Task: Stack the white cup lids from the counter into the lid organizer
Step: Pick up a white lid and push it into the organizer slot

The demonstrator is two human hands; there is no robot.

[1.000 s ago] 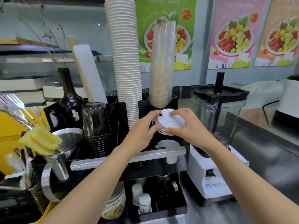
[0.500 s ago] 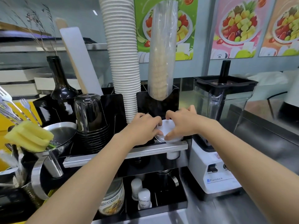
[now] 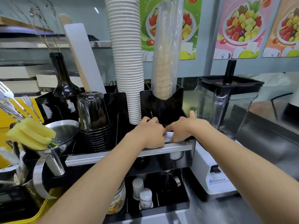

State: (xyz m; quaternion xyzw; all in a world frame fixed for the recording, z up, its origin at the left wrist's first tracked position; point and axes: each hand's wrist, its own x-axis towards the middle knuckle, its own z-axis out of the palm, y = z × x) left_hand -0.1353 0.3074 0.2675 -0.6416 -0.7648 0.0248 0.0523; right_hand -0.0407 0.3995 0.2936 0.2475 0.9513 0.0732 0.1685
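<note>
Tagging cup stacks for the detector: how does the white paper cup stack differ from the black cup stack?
The white paper cup stack is a tall ribbed column running out of the top of frame; the black cup stack is short, ending near the organizer's top edge. The white one is matte and opaque; the black one is glossy and dark-tinted. The white stack sits closer to the hands. Both stand nested and upside down in the organizer's slots.

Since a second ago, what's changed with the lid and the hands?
Both hands, left hand and right hand, lowered the white lid from in front of the sleeved cups into the organizer slot; fingers now cover most of it. Cup stacks and blender stayed put.
</note>
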